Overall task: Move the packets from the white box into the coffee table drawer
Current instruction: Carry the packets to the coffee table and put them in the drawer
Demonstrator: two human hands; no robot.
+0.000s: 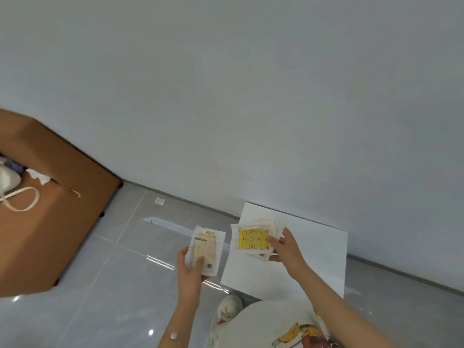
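Note:
My left hand (190, 266) grips a clear packet with a beige printed card (204, 249) above the grey floor, left of the white box. My right hand (283, 248) pinches a small stack of packets, with a yellow patterned packet (252, 239) on top, over the white box (313, 259). The white box lies flat on the floor against the wall. The brown coffee table (50, 222) stands at the left; its drawer cannot be made out.
On the coffee table lie a white bag with a strap (15, 194) and crumpled paper (40, 175). A small pale scrap (160, 201) lies on the tiles by the wall. My knee in patterned cloth (276, 327) and a shoe (229, 308) fill the bottom.

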